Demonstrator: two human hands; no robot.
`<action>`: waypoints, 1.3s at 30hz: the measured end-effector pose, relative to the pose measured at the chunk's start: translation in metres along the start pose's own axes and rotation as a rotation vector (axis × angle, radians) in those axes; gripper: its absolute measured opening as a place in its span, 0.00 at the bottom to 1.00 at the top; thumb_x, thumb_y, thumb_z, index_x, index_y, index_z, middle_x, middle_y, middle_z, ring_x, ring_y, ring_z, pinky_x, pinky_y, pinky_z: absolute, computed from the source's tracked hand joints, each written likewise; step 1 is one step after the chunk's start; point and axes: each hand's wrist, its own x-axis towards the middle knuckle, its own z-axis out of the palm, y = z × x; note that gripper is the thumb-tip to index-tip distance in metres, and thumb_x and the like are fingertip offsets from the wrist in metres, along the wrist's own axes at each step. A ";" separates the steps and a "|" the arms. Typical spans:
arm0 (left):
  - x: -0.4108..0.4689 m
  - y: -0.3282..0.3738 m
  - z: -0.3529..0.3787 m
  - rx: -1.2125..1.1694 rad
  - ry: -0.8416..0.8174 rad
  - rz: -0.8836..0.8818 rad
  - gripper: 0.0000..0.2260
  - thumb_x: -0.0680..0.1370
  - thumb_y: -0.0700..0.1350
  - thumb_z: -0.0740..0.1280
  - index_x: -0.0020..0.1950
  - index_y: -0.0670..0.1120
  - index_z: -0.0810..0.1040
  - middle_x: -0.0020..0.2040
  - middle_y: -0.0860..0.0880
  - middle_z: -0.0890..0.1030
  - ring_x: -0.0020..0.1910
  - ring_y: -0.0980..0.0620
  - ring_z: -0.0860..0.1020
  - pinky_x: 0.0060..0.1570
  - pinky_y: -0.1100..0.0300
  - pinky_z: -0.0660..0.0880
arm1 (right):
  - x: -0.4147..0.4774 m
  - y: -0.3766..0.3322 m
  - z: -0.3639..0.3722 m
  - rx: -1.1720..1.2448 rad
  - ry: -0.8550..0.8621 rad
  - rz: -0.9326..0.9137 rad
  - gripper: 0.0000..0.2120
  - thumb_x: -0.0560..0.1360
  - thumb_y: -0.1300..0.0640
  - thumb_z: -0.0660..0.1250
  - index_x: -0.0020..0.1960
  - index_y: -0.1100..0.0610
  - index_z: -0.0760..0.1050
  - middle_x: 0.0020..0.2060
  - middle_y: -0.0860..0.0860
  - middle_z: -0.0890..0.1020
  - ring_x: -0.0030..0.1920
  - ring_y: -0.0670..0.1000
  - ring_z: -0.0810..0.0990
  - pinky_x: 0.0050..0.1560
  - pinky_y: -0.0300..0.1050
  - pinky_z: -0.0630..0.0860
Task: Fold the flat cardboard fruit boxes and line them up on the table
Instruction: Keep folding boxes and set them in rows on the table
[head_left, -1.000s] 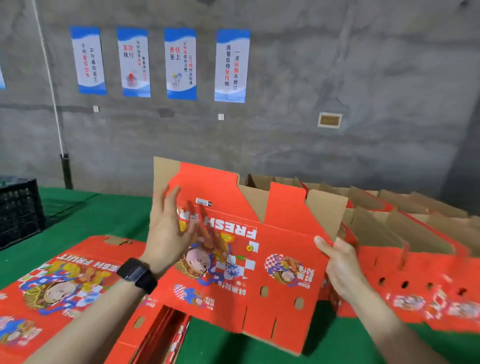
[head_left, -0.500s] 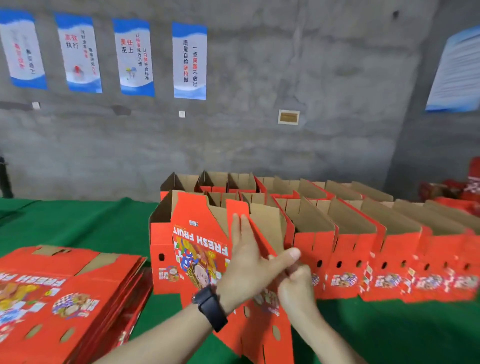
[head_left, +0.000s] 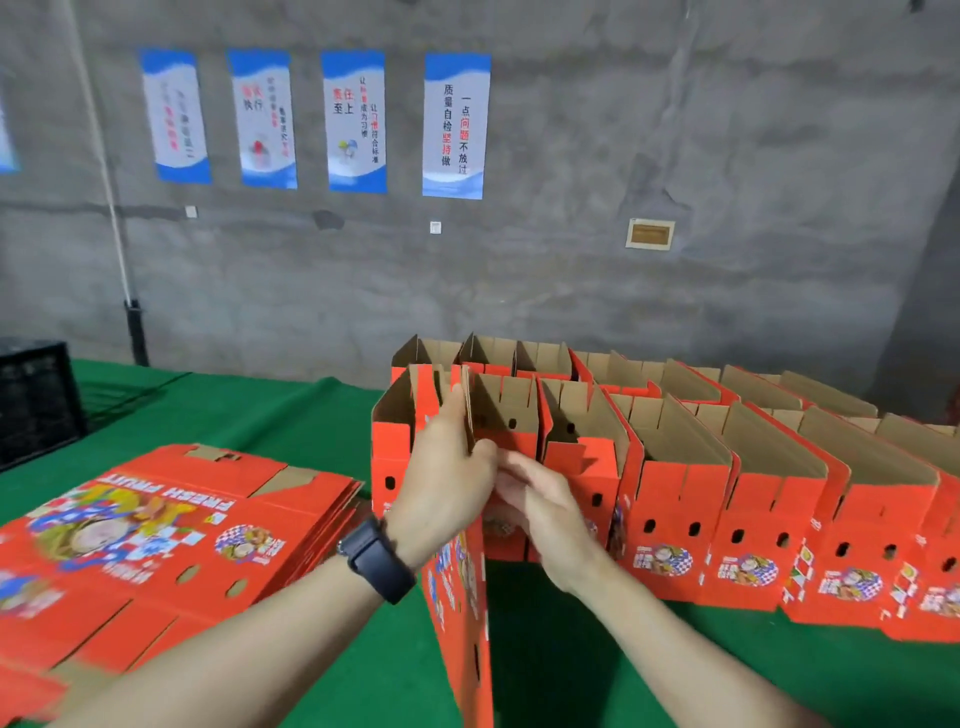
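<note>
I hold a red cardboard fruit box (head_left: 464, 603) upright and edge-on above the green table (head_left: 291, 415), in front of the left end of the row of folded boxes (head_left: 680, 499). My left hand (head_left: 447, 467) lies flat on its left face, fingers straight up, with the thumb hooked over the near edge. My right hand (head_left: 540, 506) presses the right face with fairly straight, blurred fingers. A stack of flat boxes (head_left: 156, 530) lies at the left.
A second row of folded boxes (head_left: 524, 358) stands behind the first, both running off to the right. A black crate (head_left: 31, 395) sits at the far left edge. A concrete wall with posters (head_left: 454, 124) rises behind the table.
The box has been turned from facing me to edge-on and flattened between my palms. My view has swung back left and closer to the row's left end.
</note>
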 end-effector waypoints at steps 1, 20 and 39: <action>-0.001 0.002 -0.008 0.046 0.042 0.026 0.17 0.72 0.31 0.59 0.57 0.44 0.76 0.43 0.55 0.80 0.41 0.61 0.77 0.40 0.78 0.68 | 0.008 -0.002 0.005 -0.026 -0.010 0.030 0.14 0.80 0.66 0.58 0.58 0.51 0.76 0.51 0.44 0.83 0.53 0.43 0.82 0.52 0.37 0.78; 0.017 0.002 -0.130 -0.414 -0.038 0.043 0.09 0.79 0.43 0.61 0.52 0.48 0.81 0.40 0.45 0.85 0.35 0.48 0.83 0.33 0.60 0.80 | 0.058 -0.010 -0.052 -0.340 0.246 0.164 0.27 0.73 0.53 0.72 0.66 0.52 0.63 0.53 0.47 0.78 0.40 0.47 0.79 0.33 0.37 0.73; 0.058 -0.107 -0.073 -0.261 -0.372 -0.053 0.10 0.75 0.47 0.65 0.50 0.43 0.80 0.45 0.45 0.85 0.41 0.47 0.84 0.39 0.60 0.80 | -0.008 -0.005 -0.116 -0.745 0.234 0.218 0.10 0.81 0.45 0.54 0.57 0.51 0.61 0.27 0.52 0.81 0.25 0.46 0.79 0.29 0.37 0.75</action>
